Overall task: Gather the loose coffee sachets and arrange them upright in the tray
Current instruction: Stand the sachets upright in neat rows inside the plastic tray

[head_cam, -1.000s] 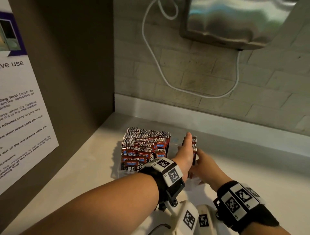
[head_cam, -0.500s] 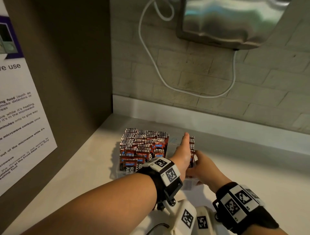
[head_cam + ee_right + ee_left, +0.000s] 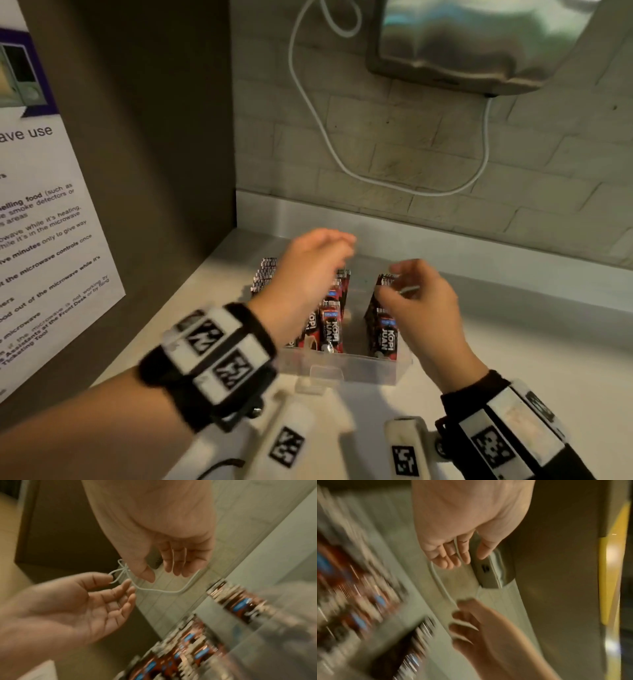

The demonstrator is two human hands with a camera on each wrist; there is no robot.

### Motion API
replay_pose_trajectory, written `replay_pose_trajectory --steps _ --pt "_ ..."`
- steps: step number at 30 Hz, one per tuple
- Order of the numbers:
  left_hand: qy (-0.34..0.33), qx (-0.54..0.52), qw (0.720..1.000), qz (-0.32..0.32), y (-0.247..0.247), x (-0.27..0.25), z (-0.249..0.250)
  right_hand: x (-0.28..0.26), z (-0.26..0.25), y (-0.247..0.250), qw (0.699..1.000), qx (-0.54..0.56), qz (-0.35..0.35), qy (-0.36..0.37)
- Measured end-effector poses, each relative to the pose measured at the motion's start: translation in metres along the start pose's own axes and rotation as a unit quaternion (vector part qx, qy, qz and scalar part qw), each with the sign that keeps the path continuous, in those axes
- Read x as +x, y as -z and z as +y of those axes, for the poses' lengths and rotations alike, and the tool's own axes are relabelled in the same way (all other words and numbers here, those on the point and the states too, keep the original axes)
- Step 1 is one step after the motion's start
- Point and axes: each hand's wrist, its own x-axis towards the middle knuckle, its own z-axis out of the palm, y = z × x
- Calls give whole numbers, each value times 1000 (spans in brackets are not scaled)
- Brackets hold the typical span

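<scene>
Red-brown foil coffee sachets stand upright, long axis vertical, in two groups inside the clear plastic tray on the pale table under a brick-tile wall, with left hand and right hand above them, fingers relaxed, empty.

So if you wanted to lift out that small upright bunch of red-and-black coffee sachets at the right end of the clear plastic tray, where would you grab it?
Probably by the top edges, from above. The small bunch of red-and-black coffee sachets stands upright against the right wall of the clear plastic tray, so only its tops stick out above the rim. The empty gap on its left gives room for a thumb.
</scene>
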Motion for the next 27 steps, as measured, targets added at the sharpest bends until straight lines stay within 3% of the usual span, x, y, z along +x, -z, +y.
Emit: replay_pose_trajectory --steps 3,7,9,13,20,27 --pt "-18 89 992 83 51 -7 -4 -11 -7 -25 992 1 -124 -11" --pt "99 163 977 92 91 -18 -33 -19 -2 -57 971 -50 -234 -29" --pt "135 153 976 76 98 -24 -51 -21 0 -68 968 -52 -241 -37" --pt "118 150 980 49 95 -34 -76 -25 -1 -82 967 -37 -250 -35" --pt "40 199 974 103 87 -33 -90 -27 -7 -90 966 -59 -248 35" --pt "47 190 972 128 88 -32 -84 -21 -3 -100 974 -19 -221 38"
